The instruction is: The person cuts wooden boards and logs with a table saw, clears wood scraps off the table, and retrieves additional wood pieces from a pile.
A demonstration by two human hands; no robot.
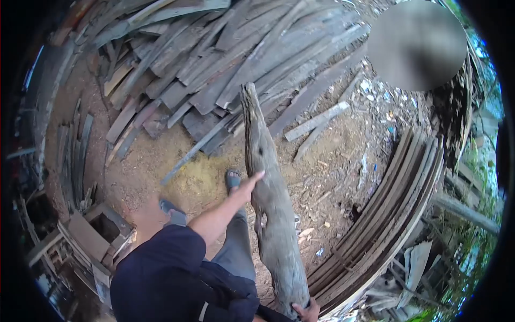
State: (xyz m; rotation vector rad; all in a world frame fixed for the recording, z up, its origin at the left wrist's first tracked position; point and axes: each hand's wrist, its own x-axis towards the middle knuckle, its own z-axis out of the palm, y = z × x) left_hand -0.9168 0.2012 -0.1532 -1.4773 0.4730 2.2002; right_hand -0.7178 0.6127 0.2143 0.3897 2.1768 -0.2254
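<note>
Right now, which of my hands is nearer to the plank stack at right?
Right: your right hand is at the near end of the log, close to the plank stack; your left hand is farther away, on the log's opposite side.

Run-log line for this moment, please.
Left hand: gripping timber midway | right hand: gripping its near end | plank pile: past far end | board stack: at right

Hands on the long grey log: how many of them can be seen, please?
2. The left hand is on the side of the log, around its middle; the right hand is at its end near the picture's bottom. No other hand shows.
</note>
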